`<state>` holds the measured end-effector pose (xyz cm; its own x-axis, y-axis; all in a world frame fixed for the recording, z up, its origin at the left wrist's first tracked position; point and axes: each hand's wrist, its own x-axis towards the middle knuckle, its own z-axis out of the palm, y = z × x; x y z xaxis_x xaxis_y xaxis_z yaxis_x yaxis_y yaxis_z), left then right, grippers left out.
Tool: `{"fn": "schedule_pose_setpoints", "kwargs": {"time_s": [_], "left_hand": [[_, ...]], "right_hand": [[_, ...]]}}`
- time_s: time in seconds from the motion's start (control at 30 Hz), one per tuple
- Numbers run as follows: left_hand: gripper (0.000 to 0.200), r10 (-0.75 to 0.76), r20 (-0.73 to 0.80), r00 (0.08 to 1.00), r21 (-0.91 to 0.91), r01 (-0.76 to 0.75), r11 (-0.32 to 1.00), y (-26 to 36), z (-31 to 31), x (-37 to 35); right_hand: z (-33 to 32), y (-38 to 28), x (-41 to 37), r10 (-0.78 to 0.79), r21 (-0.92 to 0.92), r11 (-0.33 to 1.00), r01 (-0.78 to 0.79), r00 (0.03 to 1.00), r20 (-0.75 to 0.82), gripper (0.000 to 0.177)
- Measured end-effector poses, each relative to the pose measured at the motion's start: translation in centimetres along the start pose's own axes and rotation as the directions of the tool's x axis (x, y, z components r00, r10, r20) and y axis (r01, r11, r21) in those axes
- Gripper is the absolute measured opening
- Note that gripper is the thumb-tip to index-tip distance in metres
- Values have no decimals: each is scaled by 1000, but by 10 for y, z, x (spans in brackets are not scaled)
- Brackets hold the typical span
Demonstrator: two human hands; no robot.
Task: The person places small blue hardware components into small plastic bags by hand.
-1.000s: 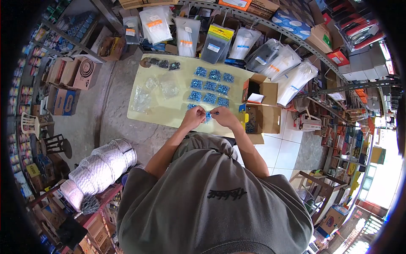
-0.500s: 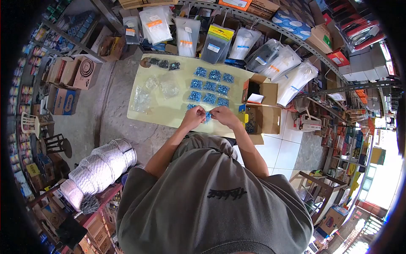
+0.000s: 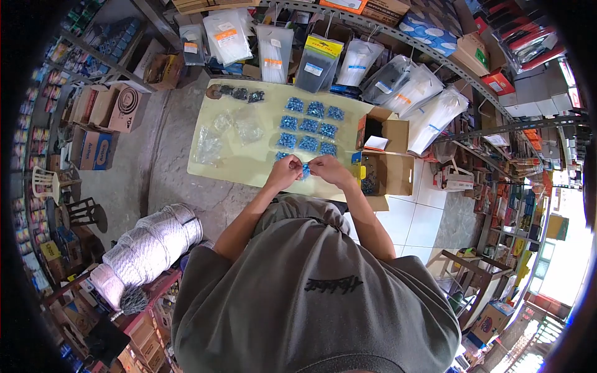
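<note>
At the near edge of the pale yellow table (image 3: pixel 245 173), my left hand (image 3: pixel 285 173) and my right hand (image 3: pixel 331 171) face each other, fingers pinched. Between them is a small clear bag of blue pieces (image 3: pixel 305 171), gripped near its top from both sides. Just beyond my hands, several similar blue-filled bags (image 3: pixel 308 125) lie in rows of three. One more blue bag (image 3: pixel 282 156) lies partly covered behind my left hand. What the small blue pieces are is too fine to make out.
Clear plastic bags (image 3: pixel 210 146) and small dark packets (image 3: pixel 240 94) lie on the table's left part. Open cardboard boxes (image 3: pixel 398 171) stand at its right end. Packs of cable ties (image 3: pixel 318 62) hang along the far rack. A large rope roll (image 3: pixel 152 242) sits at lower left.
Both hands stay almost in place at the blue bag, with only slight finger movement. The camera view has shifted very slightly.
</note>
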<state>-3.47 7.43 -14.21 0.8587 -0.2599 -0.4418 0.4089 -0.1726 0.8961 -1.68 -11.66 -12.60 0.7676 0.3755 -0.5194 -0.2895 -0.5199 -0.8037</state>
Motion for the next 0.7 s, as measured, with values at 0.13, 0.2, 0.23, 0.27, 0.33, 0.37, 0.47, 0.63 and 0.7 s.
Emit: {"fn": "schedule_pose_setpoints", "kwargs": {"time_s": [0.13, 0.2, 0.23, 0.27, 0.33, 0.37, 0.47, 0.63, 0.7], "left_hand": [[9, 0, 6, 1000, 2, 0, 1000, -3, 0, 1], [9, 0, 16, 1000, 0, 0, 1000, -4, 0, 1], [9, -2, 16, 1000, 2, 2, 1000, -4, -1, 1], [8, -11, 17, 1000, 6, 11, 1000, -4, 0, 0], [8, -19, 21, 1000, 12, 19, 1000, -7, 0, 1], [8, -1, 21, 1000, -24, 2, 1000, -9, -1, 0], [8, 21, 18, 1000, -59, -20, 998, -14, -3, 0], [8, -4, -2, 1000, -31, 4, 1000, -9, 0, -1], [8, 9, 9, 1000, -51, -9, 999, -10, 0, 1]], "right_hand": [[0, -3, -2, 39, 54, 998, -39, 999, -9, 32], [1, -5, -5, 54, 75, 996, -53, 998, -13, 32], [1, -6, -5, 41, 75, 996, -39, 999, -20, 30], [1, -7, -6, 28, 74, 997, -25, 999, -29, 29], [-1, -5, -10, -14, 243, 970, 31, 997, -73, 27], [-5, -3, -13, -48, 399, 912, 93, 991, -122, 26], [-40, -8, -37, 19, 508, 848, 150, 950, -313, 21], [-87, 61, -84, -58, -363, 904, -226, 776, -628, 28], [-76, 111, -77, -56, -464, 846, -262, 822, -566, 28]]}}
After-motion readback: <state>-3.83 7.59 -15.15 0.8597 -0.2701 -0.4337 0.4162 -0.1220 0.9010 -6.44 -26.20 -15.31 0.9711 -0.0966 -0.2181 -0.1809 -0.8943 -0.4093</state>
